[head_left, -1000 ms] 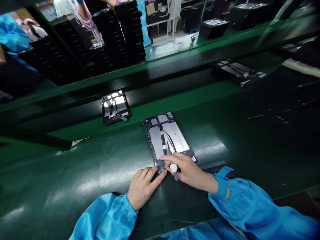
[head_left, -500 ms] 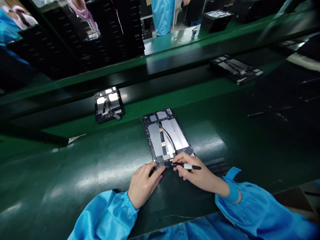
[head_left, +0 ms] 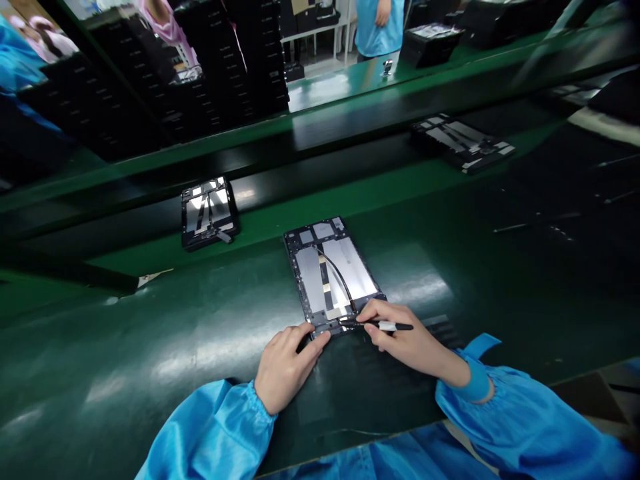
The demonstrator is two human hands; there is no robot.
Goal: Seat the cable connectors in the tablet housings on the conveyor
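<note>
An opened tablet lies on the green bench before me, its inner side up, with metal plates, a flat ribbon strip and a thin black cable curving across it. My left hand grips its lower left corner, thumb and forefinger on the near edge. In a pen-like hold, my right hand is closed on what look like black tweezers with a white band. Their tips touch or hover just over the tablet's near edge; I cannot tell which.
On the sunken track behind lie another opened tablet at left and one more at right. Stacked black trays stand beyond the green rail. A thin rod lies at right. A person in blue stands at the back.
My right hand and the tweezers have moved slightly right. The left hand and the tablet under it stay put. Both tablets on the track have shifted left. The person behind has moved right.
</note>
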